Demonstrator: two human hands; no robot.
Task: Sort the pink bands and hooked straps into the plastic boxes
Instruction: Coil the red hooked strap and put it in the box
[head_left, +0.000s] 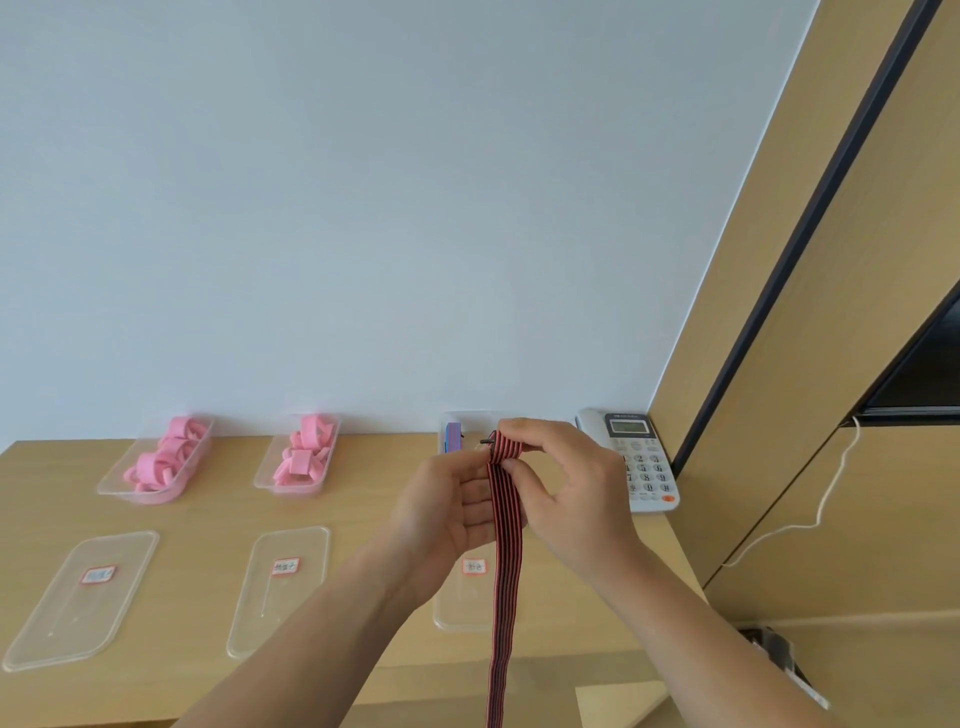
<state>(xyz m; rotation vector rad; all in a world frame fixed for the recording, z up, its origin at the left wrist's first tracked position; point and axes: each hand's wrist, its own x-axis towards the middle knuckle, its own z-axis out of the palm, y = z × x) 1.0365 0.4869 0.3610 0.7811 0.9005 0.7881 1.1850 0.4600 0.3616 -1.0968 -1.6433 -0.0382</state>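
Note:
My right hand (561, 483) pinches the top end of a red-and-black striped strap (504, 561) with a dark metal hook at its tip. My left hand (447, 509) holds the strap just below, fingers curled against it. The strap hangs down past the table's front edge. Behind my hands stands a clear plastic box (467, 421) with a blue strap (453, 437) in it. Two more clear boxes at the back hold pink bands: the left box (111, 480) and the middle box (265, 475).
Three clear labelled lids lie on the wooden table: the left lid (83, 597), the middle lid (280, 587) and the right lid (457, 603), partly under my arms. A white desk phone (644, 462) sits at the back right by a wooden cabinet (831, 364).

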